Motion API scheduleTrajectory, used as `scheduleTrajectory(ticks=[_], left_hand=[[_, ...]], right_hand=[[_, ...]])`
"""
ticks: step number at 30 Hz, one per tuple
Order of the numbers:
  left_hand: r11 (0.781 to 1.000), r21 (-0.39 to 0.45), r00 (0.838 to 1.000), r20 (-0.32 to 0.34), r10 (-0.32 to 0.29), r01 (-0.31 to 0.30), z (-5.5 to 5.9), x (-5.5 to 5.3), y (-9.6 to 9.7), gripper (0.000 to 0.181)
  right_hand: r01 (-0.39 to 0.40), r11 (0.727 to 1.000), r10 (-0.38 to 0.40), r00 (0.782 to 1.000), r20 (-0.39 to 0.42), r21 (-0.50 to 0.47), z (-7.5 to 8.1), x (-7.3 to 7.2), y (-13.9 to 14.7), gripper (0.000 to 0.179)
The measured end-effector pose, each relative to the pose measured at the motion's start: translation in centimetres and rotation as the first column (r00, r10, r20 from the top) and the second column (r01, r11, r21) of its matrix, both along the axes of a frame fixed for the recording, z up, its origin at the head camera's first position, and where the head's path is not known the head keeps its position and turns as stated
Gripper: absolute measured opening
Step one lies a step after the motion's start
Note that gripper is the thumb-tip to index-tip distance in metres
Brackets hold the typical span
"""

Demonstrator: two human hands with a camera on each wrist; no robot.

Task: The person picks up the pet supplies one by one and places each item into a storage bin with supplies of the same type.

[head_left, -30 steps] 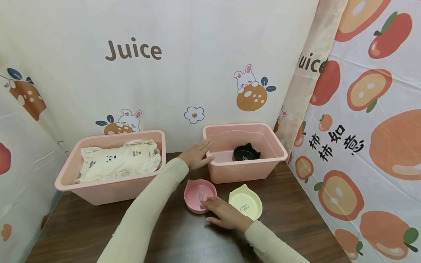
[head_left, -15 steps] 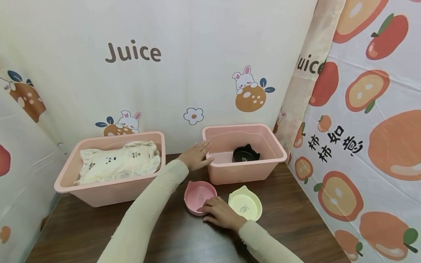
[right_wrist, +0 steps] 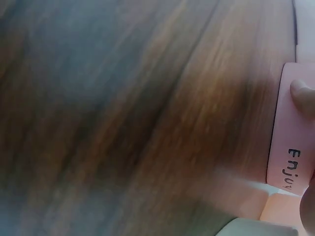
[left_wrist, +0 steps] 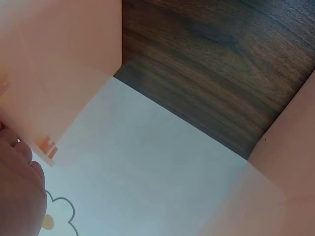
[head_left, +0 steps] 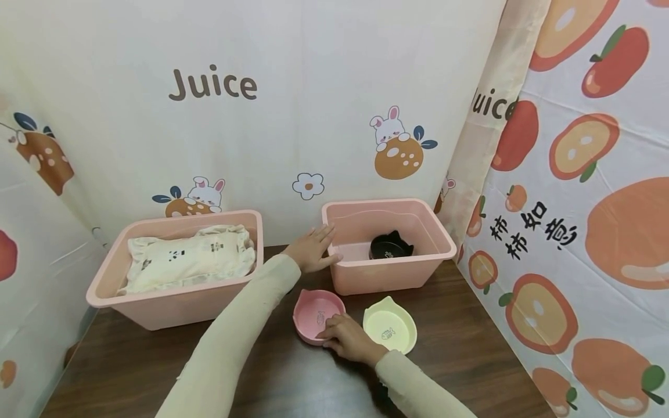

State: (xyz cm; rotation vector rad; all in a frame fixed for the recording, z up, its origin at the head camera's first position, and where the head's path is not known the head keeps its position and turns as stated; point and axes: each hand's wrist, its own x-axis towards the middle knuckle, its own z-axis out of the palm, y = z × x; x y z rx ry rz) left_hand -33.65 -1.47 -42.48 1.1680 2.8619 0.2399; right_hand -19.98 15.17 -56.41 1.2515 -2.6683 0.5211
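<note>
A pink cat-eared bowl (head_left: 312, 309) with a fish drawing inside stands on the table. My right hand (head_left: 351, 339) pinches its near right rim, the thumb (right_wrist: 301, 98) against the outer wall, where "Enjoy" lettering shows in the right wrist view. Just right of it is a pale yellow cat-eared bowl (head_left: 399, 316), partly behind that hand. My left hand (head_left: 309, 249) rests with extended fingers on the left end rim of the right pink bin (head_left: 376, 278). Inside this bin leans a black cat-eared bowl (head_left: 387, 247).
To the left, another pink bin (head_left: 172, 310) contains a cream frilled cushion (head_left: 188, 258) with small animal faces. Both bins stand at the back of the dark wooden table (head_left: 282, 377), against a printed curtain (head_left: 272, 139). A fruit-patterned sheet (head_left: 601, 244) hangs at the right.
My right hand has shifted slightly left and its fingers have closed on the pink bowl's rim. The left hand stays on the bin; the bowls have not moved.
</note>
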Motion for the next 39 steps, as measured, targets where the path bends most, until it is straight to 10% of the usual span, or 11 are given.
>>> scheduleTrajectory(ticks=[20, 39], left_hand=[[1.0, -0.021, 1.0, 0.001, -0.002, 0.002, 0.2, 0.2, 0.1, 0.082], [1.0, 0.003, 1.0, 0.007, -0.006, 0.006, 0.2, 0.2, 0.0, 0.082]], right_hand=[[-0.084, 0.995, 0.076, 0.989, -0.126, -0.06, 1.7, 2.9, 2.1, 0.014], [-0.177, 0.98, 0.147, 0.952, -0.267, -0.092, 7.8, 5.3, 3.9, 0.021]])
